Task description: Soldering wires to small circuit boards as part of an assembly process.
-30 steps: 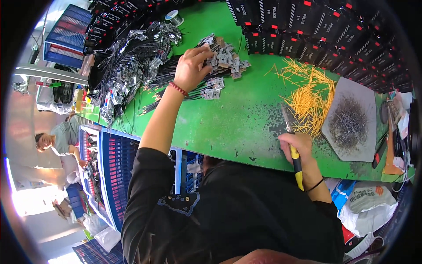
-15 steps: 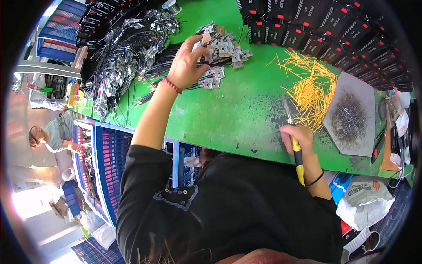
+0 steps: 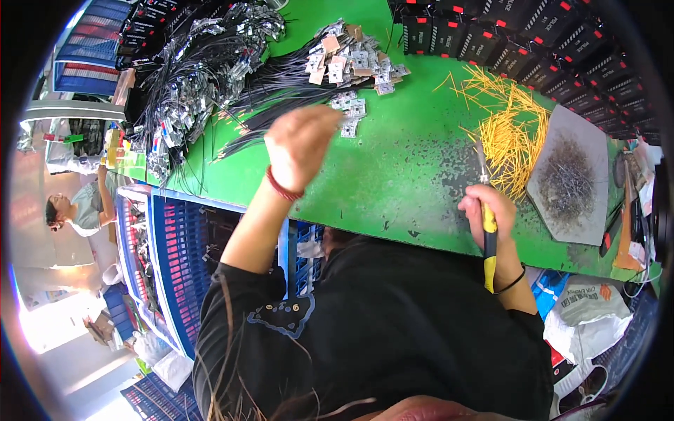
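My left hand is in the air over the green table, on the near side of a pile of small square circuit boards with black cables. Its fingers are blurred, so whether they hold anything cannot be told. In my right hand is a soldering iron with a yellow and black handle, its metal tip slanting up and away from me. The tip is close to the left edge of a loose heap of thin yellow wires.
On the right lies a grey plate bearing dark metallic scraps. Stacked black boxes line the far right edge. A tangled heap of black cables with shiny parts covers the far left. Beyond the table, a person is at the left.
My left hand has drawn back toward me from over the circuit boards. My right hand still grips the soldering iron. The view has shifted slightly, and the other person's arm is now raised.
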The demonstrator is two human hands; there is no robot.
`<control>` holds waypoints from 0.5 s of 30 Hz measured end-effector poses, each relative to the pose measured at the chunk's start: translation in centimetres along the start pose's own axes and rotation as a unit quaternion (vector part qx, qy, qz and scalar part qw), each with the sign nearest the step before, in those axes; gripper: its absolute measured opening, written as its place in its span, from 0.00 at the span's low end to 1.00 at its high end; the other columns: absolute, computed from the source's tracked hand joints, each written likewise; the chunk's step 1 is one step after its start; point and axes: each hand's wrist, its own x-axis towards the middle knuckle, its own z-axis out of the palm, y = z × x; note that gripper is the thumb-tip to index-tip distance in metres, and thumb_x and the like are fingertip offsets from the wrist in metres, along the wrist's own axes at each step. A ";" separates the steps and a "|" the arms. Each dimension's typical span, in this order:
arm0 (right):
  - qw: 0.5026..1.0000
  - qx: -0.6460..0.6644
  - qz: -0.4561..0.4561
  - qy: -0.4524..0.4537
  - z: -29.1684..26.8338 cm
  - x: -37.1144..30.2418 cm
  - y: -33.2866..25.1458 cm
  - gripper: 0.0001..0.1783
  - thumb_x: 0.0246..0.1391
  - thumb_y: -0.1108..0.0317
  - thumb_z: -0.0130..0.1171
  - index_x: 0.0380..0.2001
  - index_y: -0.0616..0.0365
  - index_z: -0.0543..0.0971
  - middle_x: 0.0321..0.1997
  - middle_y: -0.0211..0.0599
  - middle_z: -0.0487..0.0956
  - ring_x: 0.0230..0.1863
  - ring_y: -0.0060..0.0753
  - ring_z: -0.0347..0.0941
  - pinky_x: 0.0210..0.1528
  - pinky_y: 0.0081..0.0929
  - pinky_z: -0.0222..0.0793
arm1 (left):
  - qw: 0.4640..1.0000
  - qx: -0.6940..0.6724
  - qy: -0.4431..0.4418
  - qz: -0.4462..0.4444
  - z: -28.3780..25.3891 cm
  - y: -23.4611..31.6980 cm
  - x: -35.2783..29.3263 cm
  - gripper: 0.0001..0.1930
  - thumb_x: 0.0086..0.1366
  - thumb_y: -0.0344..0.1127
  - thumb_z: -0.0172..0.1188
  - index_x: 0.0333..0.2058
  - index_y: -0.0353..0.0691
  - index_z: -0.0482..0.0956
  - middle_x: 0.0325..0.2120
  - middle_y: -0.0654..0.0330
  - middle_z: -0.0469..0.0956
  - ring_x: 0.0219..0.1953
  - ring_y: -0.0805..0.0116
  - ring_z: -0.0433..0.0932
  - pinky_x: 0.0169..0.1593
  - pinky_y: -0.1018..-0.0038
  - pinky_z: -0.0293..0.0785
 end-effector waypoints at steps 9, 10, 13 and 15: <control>0.908 0.305 0.285 -0.008 2.6 1.7 -3.3 0.19 0.55 0.82 0.59 0.46 0.59 0.64 0.29 0.35 0.77 0.29 0.19 0.73 0.31 0.16 0.69 | 0.952 -0.296 -0.040 0.061 4.4 11.4 -1.1 0.15 0.45 0.30 0.67 0.36 0.40 0.82 0.33 0.60 0.75 0.32 0.64 0.79 0.34 0.69 0.78; 0.931 0.273 0.242 -0.015 2.3 1.6 -3.3 0.18 0.54 0.83 0.59 0.45 0.59 0.67 0.29 0.34 0.76 0.28 0.19 0.74 0.30 0.17 0.70 | 0.946 -0.314 -0.074 0.010 4.0 11.6 -1.4 0.16 0.48 0.31 0.69 0.38 0.42 0.82 0.35 0.60 0.76 0.33 0.62 0.79 0.35 0.69 0.78; 0.994 0.091 0.050 -0.024 1.4 2.5 -3.4 0.11 0.52 0.82 0.60 0.39 0.61 0.74 0.28 0.33 0.76 0.25 0.20 0.75 0.25 0.18 0.68 | 0.909 -0.375 -0.153 -0.096 1.9 9.1 -2.6 0.10 0.51 0.28 0.70 0.34 0.40 0.83 0.32 0.57 0.79 0.33 0.61 0.80 0.35 0.70 0.77; 0.989 0.071 0.007 -0.127 0.4 3.4 -1.5 0.19 0.48 0.84 0.63 0.43 0.58 0.73 0.30 0.36 0.77 0.27 0.25 0.76 0.26 0.24 0.71 | 0.925 -0.286 -0.186 -0.168 0.0 7.8 -2.6 0.07 0.50 0.23 0.68 0.29 0.37 0.82 0.28 0.57 0.80 0.31 0.62 0.80 0.34 0.70 0.77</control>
